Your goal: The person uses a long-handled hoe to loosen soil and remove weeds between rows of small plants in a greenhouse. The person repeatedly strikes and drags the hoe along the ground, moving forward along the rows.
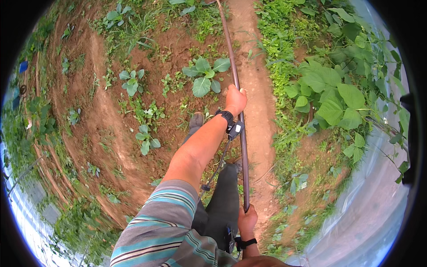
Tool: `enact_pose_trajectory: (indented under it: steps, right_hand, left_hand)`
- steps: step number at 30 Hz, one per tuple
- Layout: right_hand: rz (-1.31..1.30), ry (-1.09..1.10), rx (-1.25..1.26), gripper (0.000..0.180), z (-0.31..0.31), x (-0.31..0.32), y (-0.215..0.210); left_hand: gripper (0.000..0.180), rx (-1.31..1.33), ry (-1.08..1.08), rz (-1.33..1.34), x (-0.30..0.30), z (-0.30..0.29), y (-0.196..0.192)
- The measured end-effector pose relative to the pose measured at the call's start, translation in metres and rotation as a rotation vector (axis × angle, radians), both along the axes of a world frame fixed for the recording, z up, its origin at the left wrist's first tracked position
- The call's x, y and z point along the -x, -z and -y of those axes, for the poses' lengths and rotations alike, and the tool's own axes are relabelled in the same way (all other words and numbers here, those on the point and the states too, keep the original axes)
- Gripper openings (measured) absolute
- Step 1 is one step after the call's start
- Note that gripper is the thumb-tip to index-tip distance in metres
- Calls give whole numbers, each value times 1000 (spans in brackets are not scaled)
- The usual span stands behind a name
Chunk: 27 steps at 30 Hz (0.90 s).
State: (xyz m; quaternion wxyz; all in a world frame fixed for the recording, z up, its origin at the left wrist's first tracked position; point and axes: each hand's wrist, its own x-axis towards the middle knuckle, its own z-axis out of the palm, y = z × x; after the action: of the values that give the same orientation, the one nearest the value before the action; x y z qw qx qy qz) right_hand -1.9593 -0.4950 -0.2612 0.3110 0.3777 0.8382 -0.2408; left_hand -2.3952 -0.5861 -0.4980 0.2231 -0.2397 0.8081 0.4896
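Note:
A long dark-brown handle runs from the top edge down to my lap; it looks like a hoe, though only a sliver of its head shows at the top edge. Midway along it my left hand is closed round the shaft, the arm stretched forward. Close to my body, my right hand grips the lower end. A broad-leaved cabbage seedling grows just left of the shaft, near my left hand. Below the shaft lies a bare dirt path.
More seedlings and weeds dot the reddish soil bed on the left. Leafy bean-like plants crowd the right, beside clear plastic sheeting. My shoes stand at the bed's edge. A cable hangs along my left arm.

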Motion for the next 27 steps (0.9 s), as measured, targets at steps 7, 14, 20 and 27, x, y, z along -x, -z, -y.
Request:
enact_pose_trajectory:
  steps: [7,14,20,27]
  right_hand:
    - [205,33,150,29,-1,-70,-36]
    - [255,53,72,29,-15,-170,-89]
    - [301,147,34,29,-31,-243,-171]
    - [315,69,-33,28,-10,-114,-105]
  left_hand:
    - [31,52,21,140,-129,3,-13]
    - [33,17,34,182,-198,-12,-58]
    - [30,-38,87,410,-297,-23,-102]
    - [32,-145,30,197,-161,-7,-55]
